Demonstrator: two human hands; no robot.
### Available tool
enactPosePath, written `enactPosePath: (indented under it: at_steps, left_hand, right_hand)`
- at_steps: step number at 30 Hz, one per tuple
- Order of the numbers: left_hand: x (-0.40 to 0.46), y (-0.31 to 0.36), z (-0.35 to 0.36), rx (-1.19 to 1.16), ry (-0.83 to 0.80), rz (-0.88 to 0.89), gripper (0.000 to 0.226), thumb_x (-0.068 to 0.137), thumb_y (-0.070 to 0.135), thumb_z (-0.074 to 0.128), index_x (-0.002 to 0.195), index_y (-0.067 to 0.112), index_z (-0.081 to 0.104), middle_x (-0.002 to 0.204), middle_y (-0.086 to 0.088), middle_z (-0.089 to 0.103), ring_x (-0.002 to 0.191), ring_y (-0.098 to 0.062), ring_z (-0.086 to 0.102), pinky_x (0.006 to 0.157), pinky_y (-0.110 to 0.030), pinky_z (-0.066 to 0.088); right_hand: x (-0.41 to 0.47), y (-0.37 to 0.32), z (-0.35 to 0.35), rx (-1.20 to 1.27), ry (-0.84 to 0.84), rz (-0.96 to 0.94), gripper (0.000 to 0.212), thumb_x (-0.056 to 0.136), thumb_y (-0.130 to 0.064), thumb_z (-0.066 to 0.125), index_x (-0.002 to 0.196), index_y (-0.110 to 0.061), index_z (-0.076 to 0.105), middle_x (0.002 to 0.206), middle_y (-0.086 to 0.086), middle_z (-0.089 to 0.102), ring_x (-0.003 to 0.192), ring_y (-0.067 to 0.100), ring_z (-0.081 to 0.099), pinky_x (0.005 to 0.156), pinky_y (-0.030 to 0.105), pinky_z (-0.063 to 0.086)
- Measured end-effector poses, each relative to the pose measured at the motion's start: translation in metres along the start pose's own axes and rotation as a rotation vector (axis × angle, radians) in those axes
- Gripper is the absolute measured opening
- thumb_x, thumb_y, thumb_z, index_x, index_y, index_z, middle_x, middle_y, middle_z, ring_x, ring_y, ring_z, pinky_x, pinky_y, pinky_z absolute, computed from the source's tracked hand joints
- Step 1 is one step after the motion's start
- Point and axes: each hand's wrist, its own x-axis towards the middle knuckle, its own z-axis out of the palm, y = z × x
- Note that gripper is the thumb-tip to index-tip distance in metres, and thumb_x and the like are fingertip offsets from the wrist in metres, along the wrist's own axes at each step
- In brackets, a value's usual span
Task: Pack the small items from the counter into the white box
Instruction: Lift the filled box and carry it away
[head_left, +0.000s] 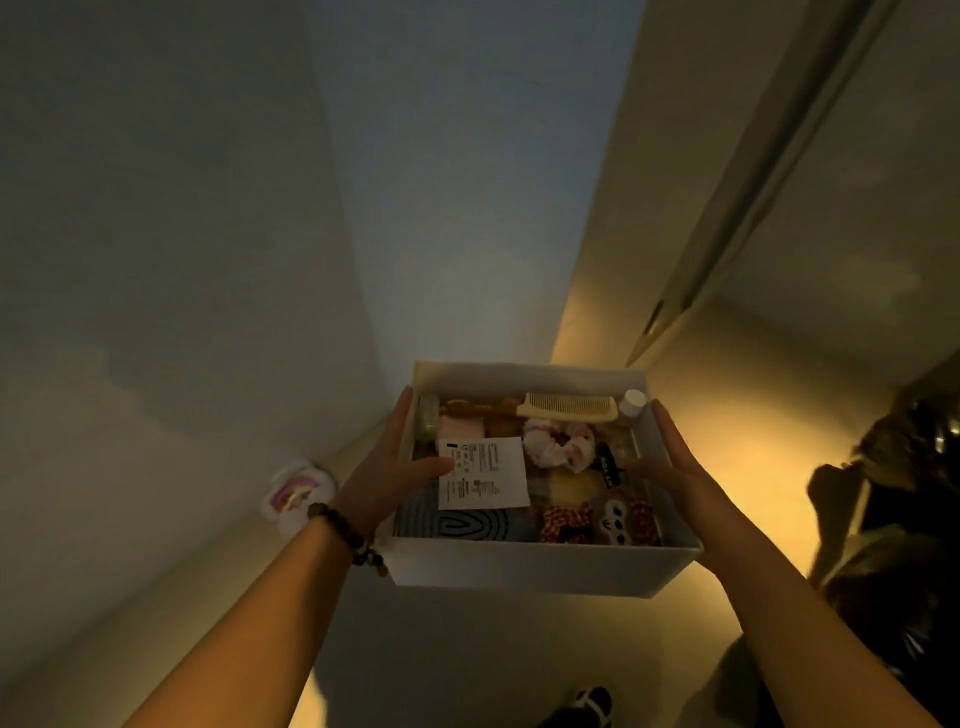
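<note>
Gripped from both sides: left hand (395, 478) clamped on the left wall of the white box (524, 564), thumb hooked over the rim onto a printed slip (483, 473); right hand (670, 467) pressed along the right wall, thumb curled inside. Held in the air over the floor, close to a wall corner, no counter in view. Already filled – cream comb (569, 408) across the back, white-capped bottle (634, 402) in the far right corner, pale scrunchie (558, 444), red patterned scrunchies (566, 522) near the front.

Likely trouble: a tilt toward the near edge, spilling the loose things on top – the comb first. Thin walls could flex under a side squeeze and slip. Dim light, fluffy slipper (298, 496) on the floor to the left: a trip risk.
</note>
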Motion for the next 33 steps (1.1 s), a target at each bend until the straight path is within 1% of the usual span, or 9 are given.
enactPosePath:
  at_steps: [3,6,12,15,20,23,26,30,33]
  left_hand:
    - [-0.024,-0.01,-0.037,0.019,0.138,-0.015,0.08,0.083,0.012,0.065,0.134,0.049,0.017,0.117,0.026,0.039,0.083,0.03,0.046,0.059,0.002,0.04]
    - [-0.04,-0.016,-0.07,-0.014,0.182,-0.034,0.076,0.083,0.01,0.064,0.125,0.056,0.021,0.119,0.023,0.044,0.093,0.018,0.054,0.065,-0.006,0.047]
    - [-0.044,-0.029,-0.125,-0.063,0.398,-0.12,0.088,0.08,0.008,0.067,0.135,0.052,0.014,0.105,0.027,0.045,0.087,0.016,0.056,0.056,-0.01,0.049]
    - [-0.041,-0.033,-0.148,-0.092,0.469,-0.15,0.089,0.078,0.019,0.07,0.132,0.062,0.014,0.116,0.031,0.043,0.095,0.006,0.054,0.061,-0.013,0.049]
    - [-0.023,-0.035,-0.185,-0.107,0.599,-0.2,0.098,0.074,0.027,0.072,0.141,0.051,0.005,0.113,0.03,0.037,0.084,0.023,0.05,0.057,-0.005,0.045]
    - [-0.018,-0.032,-0.205,-0.118,0.67,-0.222,0.102,0.067,0.035,0.072,0.142,0.05,0.004,0.12,0.023,0.037,0.089,0.013,0.05,0.057,-0.009,0.046]
    - [-0.021,-0.031,-0.226,-0.145,0.738,-0.223,0.103,0.065,0.036,0.071,0.141,0.051,0.004,0.122,0.022,0.037,0.093,0.009,0.048,0.058,-0.01,0.047]
    - [-0.031,-0.034,-0.257,-0.162,0.791,-0.204,0.099,0.064,0.035,0.07,0.136,0.056,0.007,0.114,0.031,0.039,0.093,0.007,0.052,0.058,-0.013,0.05]
    - [-0.047,-0.041,-0.286,-0.171,0.823,-0.2,0.095,0.063,0.04,0.07,0.131,0.061,0.008,0.115,0.031,0.04,0.095,0.005,0.053,0.06,-0.015,0.05]
  right_hand:
    - [0.018,-0.007,0.043,-0.031,-0.08,-0.012,0.072,0.073,-0.037,0.073,0.126,-0.065,0.032,0.122,-0.024,0.049,0.109,0.008,0.051,0.075,0.025,0.048]
    - [0.037,-0.015,0.078,-0.052,-0.174,-0.019,0.063,0.079,-0.03,0.072,0.113,-0.072,0.04,0.106,-0.034,0.058,0.096,-0.002,0.06,0.065,0.016,0.053]
    - [0.086,-0.038,0.14,-0.106,-0.372,-0.037,0.062,0.08,-0.028,0.069,0.116,-0.071,0.041,0.108,-0.038,0.059,0.098,-0.008,0.06,0.069,0.018,0.054]
    - [0.123,-0.047,0.168,-0.125,-0.45,-0.039,0.061,0.078,-0.029,0.066,0.112,-0.074,0.041,0.107,-0.047,0.053,0.095,-0.016,0.056,0.066,0.014,0.053]
    - [0.195,-0.058,0.216,-0.158,-0.54,-0.066,0.067,0.083,-0.021,0.062,0.117,-0.07,0.032,0.11,-0.055,0.041,0.092,-0.03,0.045,0.064,0.006,0.048]
    - [0.231,-0.063,0.243,-0.186,-0.619,-0.098,0.07,0.087,-0.018,0.061,0.129,-0.063,0.028,0.126,-0.046,0.038,0.105,-0.024,0.044,0.072,0.011,0.051]
    - [0.259,-0.064,0.275,-0.221,-0.671,-0.091,0.074,0.09,-0.016,0.059,0.14,-0.055,0.022,0.145,-0.026,0.031,0.124,-0.002,0.04,0.092,0.032,0.049]
    - [0.274,-0.067,0.322,-0.235,-0.713,-0.079,0.071,0.089,-0.015,0.059,0.124,-0.068,0.027,0.111,-0.054,0.036,0.093,-0.03,0.046,0.066,0.008,0.049]
    - [0.279,-0.064,0.36,-0.234,-0.729,-0.067,0.074,0.09,-0.015,0.059,0.138,-0.057,0.02,0.118,-0.049,0.029,0.088,-0.034,0.043,0.062,0.004,0.046]
